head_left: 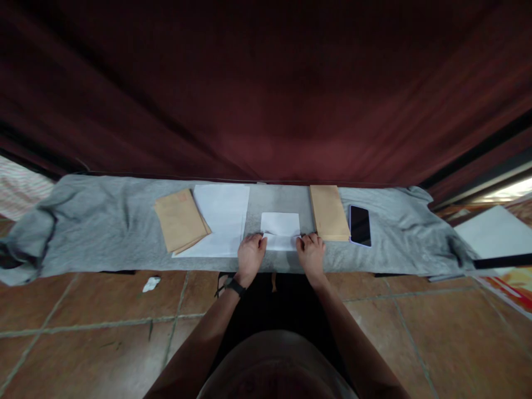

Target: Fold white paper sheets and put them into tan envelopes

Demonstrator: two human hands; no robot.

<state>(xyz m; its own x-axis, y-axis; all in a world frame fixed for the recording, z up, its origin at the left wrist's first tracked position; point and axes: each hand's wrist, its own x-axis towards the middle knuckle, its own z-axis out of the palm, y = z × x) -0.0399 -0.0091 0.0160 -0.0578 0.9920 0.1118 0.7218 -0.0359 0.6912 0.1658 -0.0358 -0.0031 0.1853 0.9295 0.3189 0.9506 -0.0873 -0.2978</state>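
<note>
A partly folded white sheet of paper point(280, 223) lies in front of me on the grey cloth, its near part turned up as a flap. My left hand point(251, 252) grips the left edge of this sheet, thumb and fingers closed on it. At the opposite edge, my right hand point(311, 252) pinches the sheet in the same way. The fingertips are partly hidden beneath and behind the paper. Just beyond my right hand is a neat stack of brown envelopes point(330, 213). Left of my left hand lie large white sheets point(222, 216).
More brown envelopes point(180, 219) lie askew, overlapping the white sheets. A phone point(359, 225) rests right of the envelope stack. Grey cloth point(112, 221) covers the narrow table, backed by a dark red curtain point(266, 100). A crumpled white scrap point(151, 284) is on the tiled floor.
</note>
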